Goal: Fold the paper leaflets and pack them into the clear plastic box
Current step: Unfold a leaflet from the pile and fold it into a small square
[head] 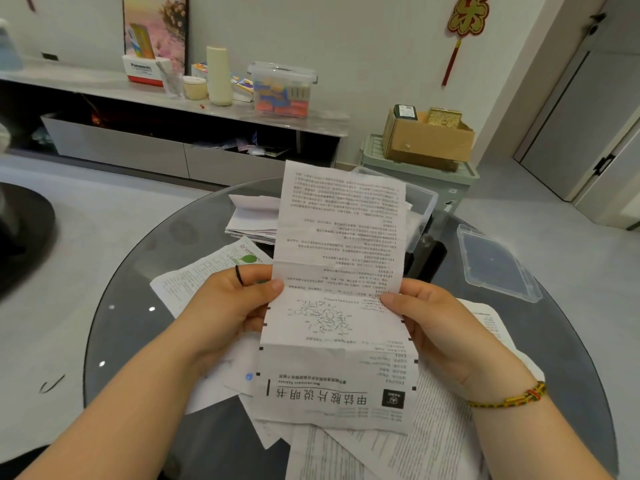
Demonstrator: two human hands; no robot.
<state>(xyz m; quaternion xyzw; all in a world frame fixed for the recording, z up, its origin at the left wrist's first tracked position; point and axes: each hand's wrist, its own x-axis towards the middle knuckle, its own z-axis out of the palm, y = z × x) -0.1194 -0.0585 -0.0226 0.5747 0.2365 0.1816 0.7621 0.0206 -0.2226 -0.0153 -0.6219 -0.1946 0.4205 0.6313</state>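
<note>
A long creased printed leaflet (341, 271) is held unfolded above the round glass table (138, 271). My left hand (232, 303) pinches its left edge, thumb on the front. My right hand (433, 323) pinches its right edge at about the same height. Behind the leaflet, the clear plastic box (420, 209) sits at the table's far side, mostly hidden by the paper. Its clear lid (495, 263) lies flat to the right. Several loose leaflets (398, 448) lie spread under my hands, and a small stack of folded leaflets (252, 216) rests at the far middle.
A green-lidded bin (422, 168) with a cardboard box (427, 136) on top stands behind the table. A low cabinet shelf (173, 95) along the wall carries a lidded plastic container (282, 90), a cream bottle and small boxes. A door is at the far right.
</note>
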